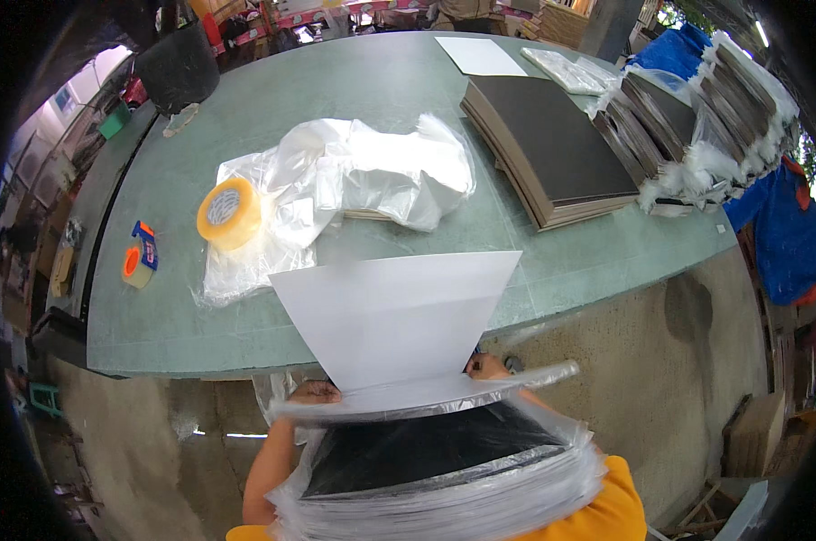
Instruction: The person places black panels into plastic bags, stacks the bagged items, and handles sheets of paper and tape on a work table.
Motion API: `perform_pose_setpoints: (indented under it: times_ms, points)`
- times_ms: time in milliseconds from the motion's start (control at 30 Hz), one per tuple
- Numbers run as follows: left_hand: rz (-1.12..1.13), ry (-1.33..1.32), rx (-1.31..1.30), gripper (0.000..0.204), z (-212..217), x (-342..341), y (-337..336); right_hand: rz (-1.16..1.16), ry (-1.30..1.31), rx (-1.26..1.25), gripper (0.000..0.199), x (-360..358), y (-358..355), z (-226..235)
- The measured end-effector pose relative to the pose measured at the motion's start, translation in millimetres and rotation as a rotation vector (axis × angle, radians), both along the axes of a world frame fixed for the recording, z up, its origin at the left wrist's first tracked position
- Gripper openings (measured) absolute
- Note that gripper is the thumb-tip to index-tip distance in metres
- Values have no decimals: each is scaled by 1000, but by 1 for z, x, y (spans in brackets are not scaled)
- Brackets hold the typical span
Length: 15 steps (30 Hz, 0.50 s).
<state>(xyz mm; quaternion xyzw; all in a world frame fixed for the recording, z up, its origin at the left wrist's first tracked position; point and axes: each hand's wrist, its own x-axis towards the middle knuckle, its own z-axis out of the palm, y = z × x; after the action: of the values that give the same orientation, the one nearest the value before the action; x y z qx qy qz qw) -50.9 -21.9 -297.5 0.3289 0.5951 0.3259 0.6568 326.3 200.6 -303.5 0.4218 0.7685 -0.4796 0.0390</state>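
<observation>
I hold a stack of dark flat boards in a clear plastic bag [444, 460] against my body, below the table edge. A white paper sheet [394, 316] stands out of the bag's open mouth and leans over the table edge. My left hand [315, 391] grips the bag's mouth at the sheet's left lower corner. My right hand [487, 365] holds the bag's mouth at the sheet's right side, mostly hidden behind the plastic.
The green table [164, 298] carries a roll of tan tape [230, 213], crumpled clear plastic bags [363, 176], an orange and blue tape dispenser [141, 256], a stack of dark boards [552, 149], bagged board stacks [696, 117] at the right, and a white sheet [480, 56] at the back.
</observation>
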Motion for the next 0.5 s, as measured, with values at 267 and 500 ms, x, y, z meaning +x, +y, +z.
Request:
perform_pose_setpoints:
  times_ms: [267,500]
  points:
    - [-358,69,627,19,298,54,29,790,758,-559,31,-24,4,265]
    - [-396,370,329,25,64,95,43,681,-77,-300,68,-44,-32,93]
